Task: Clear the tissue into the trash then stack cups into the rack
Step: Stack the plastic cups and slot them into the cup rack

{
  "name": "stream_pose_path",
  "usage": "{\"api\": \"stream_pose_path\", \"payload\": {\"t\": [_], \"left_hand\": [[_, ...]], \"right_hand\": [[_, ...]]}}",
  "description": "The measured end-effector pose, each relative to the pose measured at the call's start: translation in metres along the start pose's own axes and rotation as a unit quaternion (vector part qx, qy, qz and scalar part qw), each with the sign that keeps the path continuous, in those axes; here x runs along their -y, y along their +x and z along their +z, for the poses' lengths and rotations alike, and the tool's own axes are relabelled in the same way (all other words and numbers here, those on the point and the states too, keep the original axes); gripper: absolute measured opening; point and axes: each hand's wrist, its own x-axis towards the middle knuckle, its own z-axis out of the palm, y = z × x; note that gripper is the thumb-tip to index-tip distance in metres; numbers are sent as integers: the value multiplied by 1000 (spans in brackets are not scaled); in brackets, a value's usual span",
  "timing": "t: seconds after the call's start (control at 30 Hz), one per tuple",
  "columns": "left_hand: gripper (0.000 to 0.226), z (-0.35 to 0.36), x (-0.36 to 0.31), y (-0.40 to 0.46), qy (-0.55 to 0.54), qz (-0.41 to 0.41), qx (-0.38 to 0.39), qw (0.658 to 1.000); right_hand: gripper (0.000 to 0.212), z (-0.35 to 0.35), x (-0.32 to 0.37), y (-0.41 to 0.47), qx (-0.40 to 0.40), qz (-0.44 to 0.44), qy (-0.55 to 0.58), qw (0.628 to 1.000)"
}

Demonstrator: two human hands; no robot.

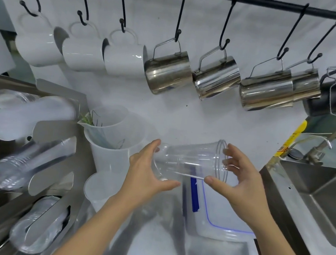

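Note:
A clear plastic cup [192, 159] lies on its side in the air above the steel counter, mouth to the right. My left hand [147, 169] grips its base end and my right hand [241, 177] holds its rim. The steel cup rack [55, 131] stands at the left with several slots. Stacks of clear and frosted cups [30, 115] lie in those slots. No tissue and no trash bin are in view.
Two translucent measuring jugs [113, 142] stand between the rack and my left hand. A clear box with a blue-edged lid [225, 224] sits under the cup. A steel sink [312, 198] is at the right. White mugs [83, 54] and steel pitchers [169, 73] hang overhead.

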Motion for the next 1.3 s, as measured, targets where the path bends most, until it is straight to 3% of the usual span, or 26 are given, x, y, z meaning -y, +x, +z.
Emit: {"api": "stream_pose_path", "payload": {"t": [0.27, 0.5, 1.3], "left_hand": [[113, 0, -16, -3, 52, 45, 22, 997], [116, 4, -26, -8, 0, 58, 54, 997], [103, 11, -37, -20, -54, 88, 15, 995]], "right_hand": [[102, 9, 6, 6, 68, 4, -56, 996], [107, 29, 2, 7, 114, 24, -26, 993], [105, 37, 3, 3, 144, 24, -10, 989]]}}
